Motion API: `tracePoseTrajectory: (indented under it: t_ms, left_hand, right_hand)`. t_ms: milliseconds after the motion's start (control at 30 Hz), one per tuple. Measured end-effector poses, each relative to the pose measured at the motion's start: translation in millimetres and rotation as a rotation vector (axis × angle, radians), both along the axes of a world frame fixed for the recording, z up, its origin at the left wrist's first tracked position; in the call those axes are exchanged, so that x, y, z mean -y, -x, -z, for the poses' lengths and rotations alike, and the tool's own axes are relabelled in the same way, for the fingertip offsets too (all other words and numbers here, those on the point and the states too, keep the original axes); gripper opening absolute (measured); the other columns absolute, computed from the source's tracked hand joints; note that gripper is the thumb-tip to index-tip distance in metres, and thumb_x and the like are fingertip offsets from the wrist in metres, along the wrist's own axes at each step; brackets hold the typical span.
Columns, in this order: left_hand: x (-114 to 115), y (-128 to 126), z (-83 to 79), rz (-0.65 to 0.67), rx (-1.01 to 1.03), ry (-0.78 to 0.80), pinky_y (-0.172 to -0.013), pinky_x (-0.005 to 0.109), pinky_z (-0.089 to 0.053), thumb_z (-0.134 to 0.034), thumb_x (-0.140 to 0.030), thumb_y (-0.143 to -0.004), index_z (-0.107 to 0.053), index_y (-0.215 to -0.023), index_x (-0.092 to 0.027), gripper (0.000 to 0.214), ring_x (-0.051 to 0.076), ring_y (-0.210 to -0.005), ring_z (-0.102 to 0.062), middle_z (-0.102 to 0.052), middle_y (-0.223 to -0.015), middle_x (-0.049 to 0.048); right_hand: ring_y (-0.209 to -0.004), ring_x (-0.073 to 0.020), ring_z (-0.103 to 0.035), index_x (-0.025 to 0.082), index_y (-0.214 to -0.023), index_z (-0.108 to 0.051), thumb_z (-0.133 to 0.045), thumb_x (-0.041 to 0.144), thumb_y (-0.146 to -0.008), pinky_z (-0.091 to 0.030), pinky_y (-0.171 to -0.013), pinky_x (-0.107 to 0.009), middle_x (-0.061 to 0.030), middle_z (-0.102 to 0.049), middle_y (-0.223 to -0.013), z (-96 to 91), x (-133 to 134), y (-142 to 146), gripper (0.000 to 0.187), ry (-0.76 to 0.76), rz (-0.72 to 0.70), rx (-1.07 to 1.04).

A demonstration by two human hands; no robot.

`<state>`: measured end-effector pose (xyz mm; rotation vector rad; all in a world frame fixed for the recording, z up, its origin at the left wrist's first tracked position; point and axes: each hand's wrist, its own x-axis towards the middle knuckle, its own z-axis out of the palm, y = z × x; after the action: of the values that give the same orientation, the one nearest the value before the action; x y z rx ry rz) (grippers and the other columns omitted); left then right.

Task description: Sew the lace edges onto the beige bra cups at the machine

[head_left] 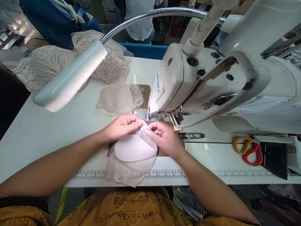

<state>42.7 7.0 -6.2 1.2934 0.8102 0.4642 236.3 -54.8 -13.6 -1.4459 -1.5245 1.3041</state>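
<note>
Between my two hands is a pale lace bra cup [135, 148] with a smooth white foam pad in its middle. My left hand [125, 125] pinches the lace at its top edge, thumb over fingers. On the other side, my right hand [164, 135] grips the same lace edge with thumb and curled fingers. The rest of the lace hangs down over the table's front edge. Just beyond my fingertips is the needle area of a white sewing machine [169, 78]. A second lace cup [121, 99] lies behind my left hand, close to the machine's needle plate.
Lace pieces [51, 62] are piled at the back left, under a lamp [70, 78] on a bendable metal neck. Scissors [249, 150] with orange and red handles lie at right. A printed ruler [169, 173] runs along the front edge. A person [140, 22] is beyond the table.
</note>
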Motion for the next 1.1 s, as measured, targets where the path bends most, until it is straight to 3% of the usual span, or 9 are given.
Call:
tracePoseTrajectory:
  t_ms: [200,433,633,933,1100]
  left_hand:
    - [0.9,-2.9,0.7,-0.015,0.001,-0.043,-0.055,0.019,-0.037,-0.063,-0.038,-0.086,-0.067,-0.083,-0.011,0.028,0.008,-0.059,-0.045,-0.054,-0.065,-0.001]
    - [3.2,-2.8,-0.2,-0.056,0.025,-0.042,-0.058,0.019,-0.041,-0.066,-0.034,-0.084,-0.067,-0.084,-0.011,0.023,0.008,-0.062,-0.05,-0.059,-0.068,-0.0001]
    - [5.7,-5.0,1.2,-0.059,0.045,-0.02,-0.071,0.024,-0.049,-0.069,-0.034,-0.083,-0.071,-0.09,-0.011,0.025,0.013,-0.076,-0.061,-0.07,-0.085,0.0065]
    - [3.6,-4.8,1.2,-0.065,0.147,0.122,-0.054,0.017,-0.035,-0.069,-0.034,-0.083,-0.063,-0.081,-0.012,0.023,0.005,-0.055,-0.042,-0.05,-0.061,-0.0042]
    - [2.5,-5.1,0.1,-0.046,0.16,0.143,-0.058,0.018,-0.039,-0.069,-0.032,-0.083,-0.06,-0.08,-0.012,0.022,0.006,-0.058,-0.047,-0.053,-0.064,-0.0034]
  right_hand:
    - [-0.071,-0.0149,-0.062,0.023,-0.093,-0.062,-0.064,0.037,-0.084,-0.049,-0.065,-0.028,0.0004,-0.066,-0.079,3.8,-0.5,0.4,0.016,0.072,-0.001,-0.144]
    - [-0.069,-0.0136,-0.063,0.021,-0.088,-0.062,-0.067,0.034,-0.081,-0.05,-0.064,-0.026,0.0013,-0.066,-0.077,2.7,-0.9,1.6,0.016,0.111,0.003,-0.219]
    - [-0.069,-0.0145,-0.063,0.02,-0.087,-0.067,-0.065,0.035,-0.083,-0.051,-0.063,-0.027,0.0,-0.068,-0.075,1.6,-0.8,2.2,0.016,0.063,0.014,-0.17]
    - [-0.066,-0.0148,-0.059,0.019,-0.072,-0.064,-0.064,0.03,-0.08,-0.048,-0.062,-0.028,-0.0004,-0.066,-0.071,-1.8,-2.0,5.5,0.013,-0.028,0.091,-0.037]
    - [-0.068,-0.0143,-0.059,0.019,-0.067,-0.06,-0.062,0.024,-0.078,-0.046,-0.063,-0.028,-0.0018,-0.068,-0.078,-3.4,-3.0,7.9,0.013,-0.131,0.091,0.012]
